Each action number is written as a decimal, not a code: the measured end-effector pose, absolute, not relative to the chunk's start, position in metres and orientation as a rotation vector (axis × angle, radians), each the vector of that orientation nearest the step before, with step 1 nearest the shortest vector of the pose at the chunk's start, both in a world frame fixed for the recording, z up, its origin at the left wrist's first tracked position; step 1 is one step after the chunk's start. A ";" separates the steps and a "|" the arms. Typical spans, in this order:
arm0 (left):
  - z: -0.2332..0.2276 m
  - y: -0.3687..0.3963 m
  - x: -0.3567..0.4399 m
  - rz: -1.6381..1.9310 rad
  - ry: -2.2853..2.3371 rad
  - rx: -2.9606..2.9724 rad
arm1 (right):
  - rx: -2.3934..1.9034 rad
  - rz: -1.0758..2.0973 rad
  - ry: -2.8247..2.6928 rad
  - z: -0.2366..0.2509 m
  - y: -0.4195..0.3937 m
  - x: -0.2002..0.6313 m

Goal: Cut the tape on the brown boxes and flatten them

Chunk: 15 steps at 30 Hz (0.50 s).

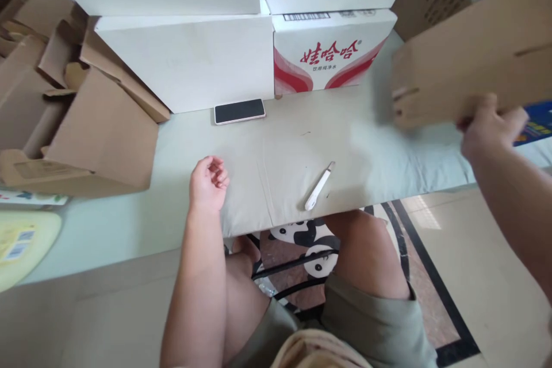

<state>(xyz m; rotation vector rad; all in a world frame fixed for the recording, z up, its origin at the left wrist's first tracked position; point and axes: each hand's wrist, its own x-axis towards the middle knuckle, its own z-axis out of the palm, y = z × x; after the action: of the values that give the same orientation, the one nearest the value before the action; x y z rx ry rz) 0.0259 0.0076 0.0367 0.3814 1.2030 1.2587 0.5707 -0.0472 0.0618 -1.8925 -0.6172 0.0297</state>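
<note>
A pale grey-green cloth (pixel 302 144) covers the low table, with soft folds in it. The left hand (pixel 208 182) rests on the cloth near the front edge. Its fingers are curled in loosely and it holds nothing. The right hand (pixel 489 126) is up at the right side, closed on the bottom edge of a flat brown cardboard sheet (pixel 470 52) that hangs tilted over the right end of the table.

A small white box cutter (pixel 319 187) lies on the cloth between the two hands, touching neither. A black phone with a pale rim (pixel 240 111) lies flat near the back, just in front of big white boxes (pixel 185 57). One white box has red writing (pixel 332 52). Brown folded cardboard boxes (pixel 86 126) are piled on the left. The floor (pixel 474 276) is shiny tan tile with a dark stripe. The person's bare knees show below the table.
</note>
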 end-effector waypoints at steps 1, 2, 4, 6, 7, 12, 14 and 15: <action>0.035 0.009 0.026 1.253 1.212 0.389 | -1.970 0.201 -0.484 0.069 -0.020 0.567; 0.033 0.010 0.025 1.249 1.219 0.396 | -1.994 0.290 -0.471 0.075 0.003 0.560; 0.030 0.012 0.023 1.252 1.225 0.401 | -2.014 0.402 -0.470 0.078 0.029 0.541; 0.029 0.014 0.019 1.269 1.221 0.405 | -2.011 0.542 -0.528 0.072 0.029 0.517; 0.028 0.014 0.018 1.279 1.215 0.409 | -2.004 0.627 -0.565 0.067 0.021 0.505; 0.030 0.013 0.018 1.299 1.172 0.406 | -1.975 0.929 -0.740 0.046 -0.039 0.455; 0.031 0.009 0.018 1.301 1.156 0.398 | -1.985 0.965 -0.795 0.045 -0.054 0.442; 0.032 0.007 0.017 1.307 1.146 0.394 | -1.997 0.971 -0.823 0.046 -0.058 0.436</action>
<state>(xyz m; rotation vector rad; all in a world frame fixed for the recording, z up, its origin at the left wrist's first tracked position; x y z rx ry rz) 0.0173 0.0068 0.0323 0.3943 1.1459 1.3066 0.4359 -0.0583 0.0457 -1.9971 -0.8233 0.9713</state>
